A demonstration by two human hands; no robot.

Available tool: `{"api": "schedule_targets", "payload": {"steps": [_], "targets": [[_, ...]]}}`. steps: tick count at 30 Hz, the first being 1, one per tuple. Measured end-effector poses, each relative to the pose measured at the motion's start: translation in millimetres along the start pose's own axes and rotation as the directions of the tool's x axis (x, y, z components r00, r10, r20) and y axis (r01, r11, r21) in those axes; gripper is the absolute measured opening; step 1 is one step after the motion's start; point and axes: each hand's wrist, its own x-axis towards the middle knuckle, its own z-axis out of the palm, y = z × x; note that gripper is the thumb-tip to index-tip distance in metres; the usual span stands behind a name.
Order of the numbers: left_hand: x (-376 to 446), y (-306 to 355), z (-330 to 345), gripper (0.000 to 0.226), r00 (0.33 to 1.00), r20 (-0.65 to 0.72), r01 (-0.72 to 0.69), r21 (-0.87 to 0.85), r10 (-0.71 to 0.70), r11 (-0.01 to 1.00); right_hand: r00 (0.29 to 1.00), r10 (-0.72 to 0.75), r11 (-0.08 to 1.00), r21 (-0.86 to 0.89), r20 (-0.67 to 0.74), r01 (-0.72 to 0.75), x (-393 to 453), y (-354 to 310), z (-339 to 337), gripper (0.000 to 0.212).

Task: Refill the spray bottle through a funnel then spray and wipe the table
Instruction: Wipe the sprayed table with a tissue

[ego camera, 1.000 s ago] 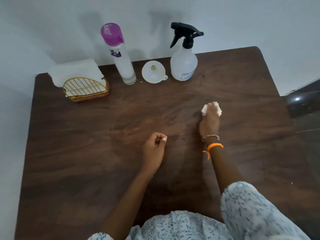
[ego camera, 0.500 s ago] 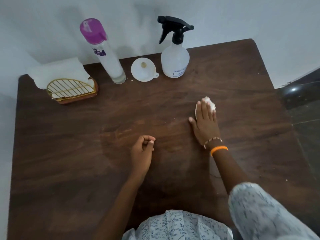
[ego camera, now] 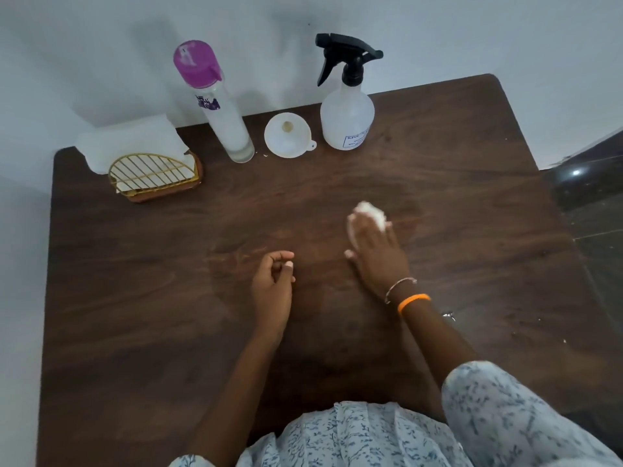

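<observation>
My right hand (ego camera: 377, 257) lies flat with straight fingers on a crumpled white tissue (ego camera: 369, 212) and presses it onto the dark wooden table (ego camera: 135, 298), right of the middle. My left hand (ego camera: 273, 288) rests on the table beside it, fingers curled in with the thumb against them, holding nothing. At the back stands the clear spray bottle (ego camera: 347, 119) with its black trigger head on. A white funnel (ego camera: 288, 139) lies mouth-up just to its left. Left of the funnel stands a tall clear bottle (ego camera: 219, 112) with a purple cap.
A gold wire napkin holder (ego camera: 151, 176) with white napkins sits at the back left corner. A white wall runs behind the table. Dark floor (ego camera: 593, 203) shows past the table's right edge. A few small crumbs lie near the right edge.
My right hand has flattened over the tissue and slid it across the table, first toward me, then away and to the right. My left hand has stayed curled in place.
</observation>
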Motion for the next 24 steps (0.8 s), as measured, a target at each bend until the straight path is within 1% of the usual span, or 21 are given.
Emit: {"api": "schedule_targets", "payload": {"steps": [1, 3, 4, 5, 6, 8, 9, 11, 12, 13, 14, 16, 17, 18, 19, 20, 21, 22, 24], "targets": [[-1, 1, 0, 0.019, 1.000, 0.018, 0.003, -0.002, -0.003, 1.000, 0.994, 0.111, 0.993, 0.050, -0.007, -0.111, 1, 16, -3, 0.065], [-5, 2, 1, 0.021, 0.998, 0.061, 0.010, -0.013, -0.009, 1.000, 0.948, 0.319, 0.933, 0.176, -0.008, -0.313, 1, 27, -10, 0.062], [-6, 3, 1, 0.022, 0.996, 0.084, 0.008, -0.018, -0.007, 1.000, 0.926, 0.376, 0.908, 0.208, -0.021, -0.364, 1, 21, -10, 0.061], [-8, 4, 1, 0.022, 0.994, 0.106, 0.005, -0.020, -0.003, 1.000, 0.920, 0.390, 0.900, 0.223, -0.025, -0.376, 1, 9, -10, 0.061], [-11, 5, 1, 0.023, 0.992, 0.122, 0.000, -0.026, 0.003, 1.000, 0.935, 0.354, 0.916, 0.211, -0.029, -0.341, -2, -6, -8, 0.062], [-14, 7, 0, 0.024, 0.989, 0.149, -0.016, -0.039, 0.021, 0.999, 0.985, 0.169, 0.976, 0.142, -0.023, -0.164, -19, -40, -1, 0.063], [-15, 7, -1, 0.025, 0.986, 0.161, -0.026, -0.040, 0.032, 0.999, 0.998, 0.066, 0.990, 0.124, 0.002, -0.066, -32, -55, 6, 0.063], [-18, 8, -5, 0.025, 0.981, 0.187, -0.044, -0.043, 0.051, 0.998, 0.992, -0.108, 0.991, 0.085, 0.068, 0.102, -63, -71, 14, 0.061], [-19, 7, -7, 0.025, 0.978, 0.202, -0.049, -0.048, 0.058, 0.998, 0.983, -0.167, 0.985, 0.050, 0.079, 0.163, -75, -70, 14, 0.061], [-21, 7, -9, 0.025, 0.975, 0.216, -0.050, -0.053, 0.060, 0.997, 0.979, -0.186, 0.983, 0.011, 0.079, 0.186, -83, -62, 15, 0.060], [-25, 7, -11, 0.025, 0.972, 0.230, -0.045, -0.056, 0.057, 0.997, 0.985, -0.148, 0.988, -0.027, 0.091, 0.151, -87, -53, 12, 0.059], [-34, 6, -15, 0.023, 0.961, 0.273, -0.031, -0.045, 0.042, 0.999, 0.991, 0.053, 0.998, -0.024, 0.121, -0.051, -89, -30, 0, 0.058], [-38, 5, -18, 0.022, 0.951, 0.306, -0.025, -0.033, 0.034, 0.999, 0.979, 0.162, 0.987, 0.000, 0.122, -0.163, -89, -20, -7, 0.059], [-42, 3, -20, 0.021, 0.939, 0.343, -0.020, -0.018, 0.025, 1.000, 0.959, 0.262, 0.964, 0.018, 0.112, -0.265, -89, -10, -9, 0.062], [-44, 2, -22, 0.020, 0.926, 0.376, -0.016, -0.003, 0.016, 1.000, 0.923, 0.354, 0.929, 0.057, 0.152, -0.365, -90, -5, -13, 0.067], [-46, 1, -24, 0.019, 0.916, 0.401, -0.015, 0.007, 0.011, 1.000, 0.880, 0.417, 0.885, 0.119, 0.227, -0.450, -93, -4, -15, 0.071], [-48, 0, -27, 0.018, 0.909, 0.417, -0.014, 0.013, 0.007, 1.000, 0.850, 0.454, 0.850, 0.158, 0.268, -0.503, -95, -7, -16, 0.074], [-49, 0, -29, 0.017, 0.904, 0.427, -0.011, 0.016, 0.003, 1.000, 0.837, 0.469, 0.835, 0.168, 0.282, -0.524, -97, -13, -17, 0.075], [-52, -3, -32, 0.017, 0.898, 0.439, -0.008, 0.019, -0.001, 1.000, 0.849, 0.452, 0.856, 0.135, 0.275, -0.499, -101, -34, -12, 0.074]]}}
